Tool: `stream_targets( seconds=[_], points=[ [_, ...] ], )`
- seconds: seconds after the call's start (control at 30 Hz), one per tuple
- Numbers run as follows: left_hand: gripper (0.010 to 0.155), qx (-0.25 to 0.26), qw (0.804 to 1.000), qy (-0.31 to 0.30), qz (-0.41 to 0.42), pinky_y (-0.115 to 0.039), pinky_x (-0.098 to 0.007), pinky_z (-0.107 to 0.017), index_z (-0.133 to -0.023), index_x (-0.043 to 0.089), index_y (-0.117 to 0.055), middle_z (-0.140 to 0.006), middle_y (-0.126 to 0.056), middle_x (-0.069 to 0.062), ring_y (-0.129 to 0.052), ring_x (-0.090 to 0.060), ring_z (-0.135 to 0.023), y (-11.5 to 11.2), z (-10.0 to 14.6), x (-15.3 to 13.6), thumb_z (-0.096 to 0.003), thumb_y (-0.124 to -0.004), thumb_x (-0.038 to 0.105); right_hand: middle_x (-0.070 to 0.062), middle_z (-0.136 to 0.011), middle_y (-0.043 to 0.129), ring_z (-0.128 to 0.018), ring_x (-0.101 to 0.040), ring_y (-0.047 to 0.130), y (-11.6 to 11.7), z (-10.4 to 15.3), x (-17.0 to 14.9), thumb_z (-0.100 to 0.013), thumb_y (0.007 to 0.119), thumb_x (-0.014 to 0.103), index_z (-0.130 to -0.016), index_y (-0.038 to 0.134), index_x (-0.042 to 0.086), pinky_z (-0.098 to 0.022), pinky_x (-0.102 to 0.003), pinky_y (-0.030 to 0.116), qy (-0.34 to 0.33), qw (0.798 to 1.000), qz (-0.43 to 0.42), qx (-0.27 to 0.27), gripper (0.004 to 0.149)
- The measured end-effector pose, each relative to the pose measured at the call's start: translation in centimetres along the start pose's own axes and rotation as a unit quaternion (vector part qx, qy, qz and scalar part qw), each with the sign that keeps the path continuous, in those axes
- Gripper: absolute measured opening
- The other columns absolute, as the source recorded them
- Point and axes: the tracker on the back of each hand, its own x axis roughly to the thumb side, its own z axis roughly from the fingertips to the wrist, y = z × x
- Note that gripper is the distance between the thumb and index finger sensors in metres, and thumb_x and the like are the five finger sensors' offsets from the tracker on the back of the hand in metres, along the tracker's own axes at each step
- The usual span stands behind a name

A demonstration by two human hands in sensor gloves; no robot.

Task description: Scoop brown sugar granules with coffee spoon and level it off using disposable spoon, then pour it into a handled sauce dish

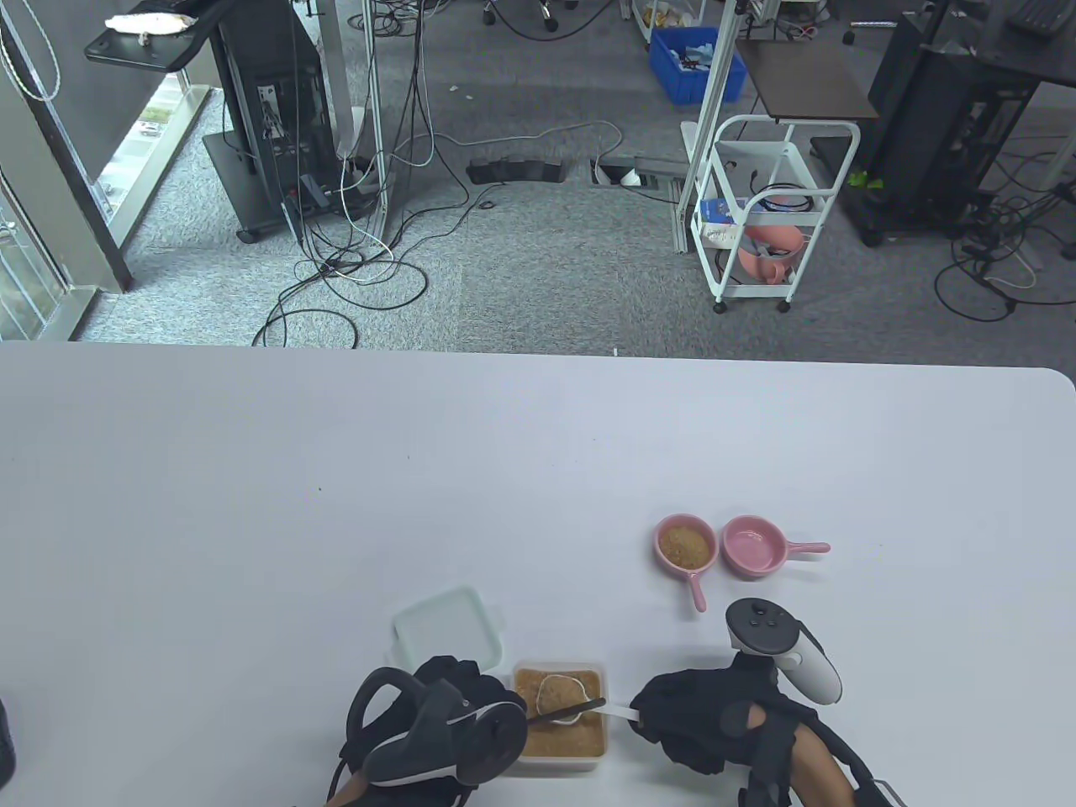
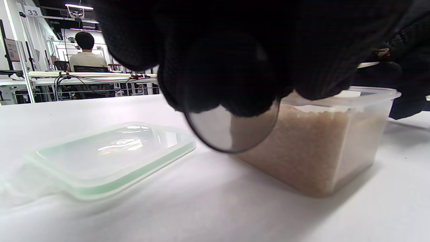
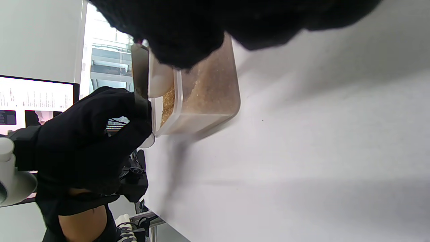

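Observation:
A clear tub of brown sugar (image 1: 559, 740) stands at the table's near edge. My right hand (image 1: 646, 714) pinches the handle of a white coffee spoon (image 1: 561, 693), whose heaped bowl hovers over the tub. My left hand (image 1: 511, 714) grips a dark translucent disposable spoon (image 1: 576, 711) and lays its handle across the coffee spoon's bowl. The disposable spoon's round end (image 2: 231, 132) hangs below my left fingers (image 2: 235, 67). Farther right stand a pink handled sauce dish (image 1: 685, 545) with sugar in it and an empty one (image 1: 752, 546).
The tub's lid (image 1: 445, 635) lies flat just left of the tub, shown close up as the green-rimmed lid (image 2: 111, 154). The table's near edge runs close under both hands. Beyond the far edge is an office floor with cables and a cart.

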Motion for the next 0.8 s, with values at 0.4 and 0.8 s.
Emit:
stream_targets(
  seconds=[0.4, 0.8],
  points=[
    [0.042, -0.006, 1.000, 0.014, 0.006, -0.078, -0.044, -0.070, -0.080, 0.043, -0.090, -0.072, -0.101, 0.016, -0.105, -0.012, -0.068, 0.0, -0.1, -0.6, -0.0407, -0.086, 0.057, 0.004, -0.039, 0.096, -0.014, -0.021, 0.092, 0.1, 0.0, 0.0, -0.052, 0.073, 0.038, -0.083, 0.084, 0.010, -0.035, -0.049, 0.078, -0.001, 1.000, -0.004, 0.006, 0.044],
    [0.042, -0.009, 0.999, 0.029, 0.013, -0.077, -0.044, -0.071, -0.080, 0.043, -0.090, -0.072, -0.101, 0.016, -0.105, -0.012, -0.069, -0.2, -0.3, -1.4, -0.0408, -0.085, 0.057, 0.004, -0.039, 0.096, -0.013, -0.021, 0.092, 0.0, 0.1, 0.0, -0.052, 0.073, 0.038, -0.083, 0.084, 0.010, -0.034, -0.049, 0.078, 0.003, 1.000, -0.008, 0.012, 0.044]
  ],
)
